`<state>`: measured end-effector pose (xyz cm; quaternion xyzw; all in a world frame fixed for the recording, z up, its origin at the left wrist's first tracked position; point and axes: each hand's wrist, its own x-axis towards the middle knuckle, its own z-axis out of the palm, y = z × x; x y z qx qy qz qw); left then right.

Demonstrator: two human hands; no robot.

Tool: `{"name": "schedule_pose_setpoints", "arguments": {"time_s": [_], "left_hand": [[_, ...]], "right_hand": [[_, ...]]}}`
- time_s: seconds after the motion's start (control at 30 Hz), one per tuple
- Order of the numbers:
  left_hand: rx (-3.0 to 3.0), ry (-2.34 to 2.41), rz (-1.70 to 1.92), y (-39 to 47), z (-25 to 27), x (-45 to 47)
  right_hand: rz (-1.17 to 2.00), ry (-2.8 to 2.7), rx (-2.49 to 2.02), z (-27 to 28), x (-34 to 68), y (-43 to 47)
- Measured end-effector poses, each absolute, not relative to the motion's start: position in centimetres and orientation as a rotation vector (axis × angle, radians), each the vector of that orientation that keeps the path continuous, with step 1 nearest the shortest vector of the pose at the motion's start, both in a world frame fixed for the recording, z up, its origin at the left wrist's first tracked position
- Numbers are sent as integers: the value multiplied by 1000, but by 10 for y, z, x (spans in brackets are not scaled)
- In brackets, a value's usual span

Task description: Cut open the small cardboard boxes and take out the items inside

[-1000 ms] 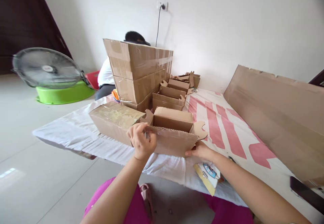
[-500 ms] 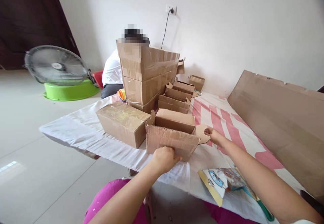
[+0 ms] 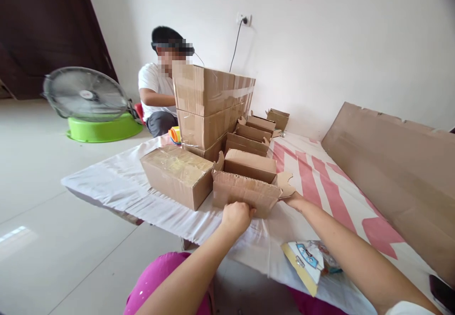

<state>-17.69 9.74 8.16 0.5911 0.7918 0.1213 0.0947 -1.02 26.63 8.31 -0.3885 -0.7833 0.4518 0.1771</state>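
Observation:
An open cardboard box [image 3: 245,191] stands on the cloth-covered table in front of me, its flaps raised or folded outward. My left hand [image 3: 237,217] is curled closed against the lower front wall of this box; whatever its fingers hold, if anything, is hidden. My right hand [image 3: 294,200] reaches to the box's right side, just below the outward right flap [image 3: 285,184]. That flap and the box wall hide its fingertips. A taped, closed cardboard box [image 3: 177,175] lies directly left of the open one.
Stacked taped boxes [image 3: 192,89] rise behind, with several open boxes [image 3: 247,143] in a row beside them. A cardboard sheet [image 3: 387,172] leans at the right. A printed packet [image 3: 309,260] lies near the front edge. A person [image 3: 156,92] sits behind the stack; a fan [image 3: 85,94] stands left.
My right hand has left the flap's outer end and moved under it, closer to the box. The open box has shifted slightly. The person behind the stack has lifted their head into view.

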Motion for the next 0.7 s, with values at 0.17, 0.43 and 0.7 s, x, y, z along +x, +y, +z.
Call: {"name": "schedule_pose_setpoints", "arguments": {"time_s": [0.17,0.43,0.7], "left_hand": [[1734,2381,418,120,84,-193],[1666,2380,457,147,75,-220],[1630,2447,531,156,59,-222]], "right_hand": [[1353,-2228,-1099,91,-13,260],[1298,-2254,-1072,95,39,238],[1077,-2101,-1213,95,133,202]]}}
